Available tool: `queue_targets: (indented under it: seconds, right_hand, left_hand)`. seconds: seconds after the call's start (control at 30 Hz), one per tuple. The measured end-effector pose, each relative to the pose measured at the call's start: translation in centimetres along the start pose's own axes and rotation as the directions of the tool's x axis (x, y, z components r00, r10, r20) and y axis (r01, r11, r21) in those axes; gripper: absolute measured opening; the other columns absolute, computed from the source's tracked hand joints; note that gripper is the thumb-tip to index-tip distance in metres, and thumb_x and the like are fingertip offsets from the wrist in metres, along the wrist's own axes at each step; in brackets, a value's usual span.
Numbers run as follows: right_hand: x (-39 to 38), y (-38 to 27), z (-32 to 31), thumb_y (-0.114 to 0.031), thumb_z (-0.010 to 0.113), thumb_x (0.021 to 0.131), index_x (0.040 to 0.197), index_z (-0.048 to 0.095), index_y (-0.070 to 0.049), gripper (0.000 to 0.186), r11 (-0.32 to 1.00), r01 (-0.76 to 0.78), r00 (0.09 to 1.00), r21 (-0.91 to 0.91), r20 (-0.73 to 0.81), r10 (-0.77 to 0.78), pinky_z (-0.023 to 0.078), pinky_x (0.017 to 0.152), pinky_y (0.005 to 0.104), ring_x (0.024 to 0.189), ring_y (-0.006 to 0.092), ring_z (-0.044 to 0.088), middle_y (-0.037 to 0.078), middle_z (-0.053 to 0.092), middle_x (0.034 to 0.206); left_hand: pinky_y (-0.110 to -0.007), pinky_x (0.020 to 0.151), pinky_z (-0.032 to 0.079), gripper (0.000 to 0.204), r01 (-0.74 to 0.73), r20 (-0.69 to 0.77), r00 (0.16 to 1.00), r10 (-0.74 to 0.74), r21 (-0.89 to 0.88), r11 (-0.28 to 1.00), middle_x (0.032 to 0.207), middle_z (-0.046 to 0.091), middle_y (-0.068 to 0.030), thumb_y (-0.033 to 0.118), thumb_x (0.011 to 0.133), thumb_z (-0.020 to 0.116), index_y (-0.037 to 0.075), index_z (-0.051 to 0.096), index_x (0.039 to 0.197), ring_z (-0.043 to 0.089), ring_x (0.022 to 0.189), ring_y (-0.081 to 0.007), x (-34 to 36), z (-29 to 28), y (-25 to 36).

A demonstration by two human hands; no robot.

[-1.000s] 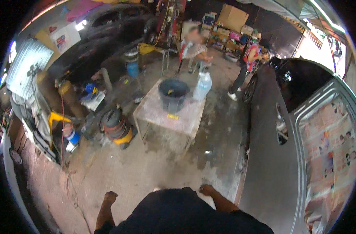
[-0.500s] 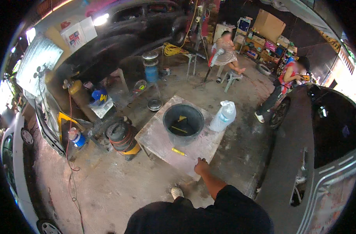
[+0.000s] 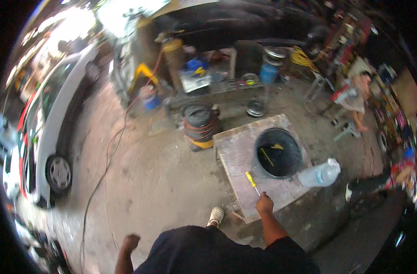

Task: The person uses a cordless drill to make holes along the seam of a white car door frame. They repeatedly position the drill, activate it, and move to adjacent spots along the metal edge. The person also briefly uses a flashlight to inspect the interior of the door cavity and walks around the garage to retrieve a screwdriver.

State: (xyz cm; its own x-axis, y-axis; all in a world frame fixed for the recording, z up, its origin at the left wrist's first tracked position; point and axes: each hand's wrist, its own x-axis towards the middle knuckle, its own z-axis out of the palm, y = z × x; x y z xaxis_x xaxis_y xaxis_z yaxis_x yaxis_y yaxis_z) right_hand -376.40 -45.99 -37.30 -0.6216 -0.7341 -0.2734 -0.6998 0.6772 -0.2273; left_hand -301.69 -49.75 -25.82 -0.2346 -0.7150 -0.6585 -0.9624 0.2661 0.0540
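Observation:
My right hand (image 3: 264,204) is over the near part of a low wooden table (image 3: 236,162), fingers drawn together. Just ahead of its fingers lies a yellow-handled screwdriver (image 3: 250,179), its shaft pointing back at the hand. Whether the fingers touch the shaft tip, or hold something small, I cannot make out. Beyond it stands a dark bucket (image 3: 258,170) with yellow pieces inside. A clear, bulging plastic bag (image 3: 320,174) with pale contents rests to the bucket's right. My left hand (image 3: 131,242) hangs low at my left side, fingers curled and blurred, nothing sticking out of it.
A vacuum cleaner (image 3: 200,122) wrapped in an orange cord stands left of the table. A long hose (image 3: 110,160) runs across the floor. White car (image 3: 66,109) at left, dark car panel (image 3: 363,233) at lower right. A seated person (image 3: 354,96) is at far right.
The view has swung left, bringing the white car and my left hand into sight. My right hand has come closer to the screwdriver, which keeps its place on the table.

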Motion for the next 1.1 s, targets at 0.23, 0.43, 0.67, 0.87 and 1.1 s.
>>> queue_targets:
  seconds: [0.23,0.43,0.67,0.87,1.1]
  right_hand:
    - [-5.6,-8.3,-5.0,-0.016,0.067,0.1,0.104,0.069,-0.004,0.012,0.823,0.483,0.863,0.299,-0.002,-0.505,0.058,0.071,0.05,0.074,0.0371,0.074,0.019,0.075,0.084]
    - [-16.9,-31.5,-10.7,-0.022,0.067,0.103,0.109,0.072,-0.003,0.021,0.477,0.675,0.314,0.563,0.366,-0.876,0.058,0.072,0.0463,0.075,0.0337,0.074,0.019,0.074,0.086]
    - [-38.3,-48.0,-14.7,-0.018,0.06,0.11,0.112,0.072,0.001,0.023,0.465,0.176,-0.119,0.868,0.488,-0.865,0.061,0.071,0.0321,0.075,0.0162,0.073,0.007,0.074,0.087]
    - [-48.7,-55.3,-12.7,-0.01,0.056,0.109,0.124,0.07,0.007,0.026,0.655,-0.192,-0.416,0.73,0.544,-0.728,0.066,0.076,0.0386,0.081,0.0252,0.077,0.014,0.077,0.097]
    - [-57.2,-63.8,-7.2,-0.009,0.057,0.106,0.128,0.068,0.007,0.03,0.797,-0.12,-0.566,0.592,0.619,-0.545,0.066,0.081,0.0414,0.084,0.0227,0.076,0.015,0.076,0.101]
  left_hand:
    - [-0.042,0.089,0.059,0.044,0.087,-0.102,0.968,-0.229,-0.72,0.688,0.107,0.078,-0.0234,0.025,0.094,0.075,0.006,0.069,0.134,0.076,0.096,-0.029,-3.5,-10.5,12.7]
    - [-0.05,0.111,0.052,0.087,-0.1,-0.587,0.777,-0.23,-0.475,0.875,0.136,0.069,-0.025,0.039,0.083,0.088,0.019,0.05,0.159,0.065,0.129,-0.0419,-9.9,-10.0,12.9]
    - [-0.048,0.093,0.055,0.03,-0.295,-0.596,0.735,-0.325,-0.711,0.638,0.115,0.074,-0.0144,0.025,0.093,0.082,0.009,0.076,0.119,0.07,0.104,-0.0353,-19.8,-4.6,2.9]
    - [-0.044,0.081,0.055,0.031,-0.29,-0.568,0.671,-0.476,-0.792,0.537,0.102,0.074,-0.0126,0.03,0.094,0.08,0.007,0.075,0.115,0.069,0.088,-0.0313,-30.0,0.8,-1.8]
    - [-0.041,0.077,0.054,0.031,-0.232,-0.459,0.611,-0.645,-0.882,0.409,0.097,0.074,-0.0118,0.03,0.093,0.081,0.009,0.076,0.116,0.068,0.083,-0.029,-35.2,5.6,-8.4]
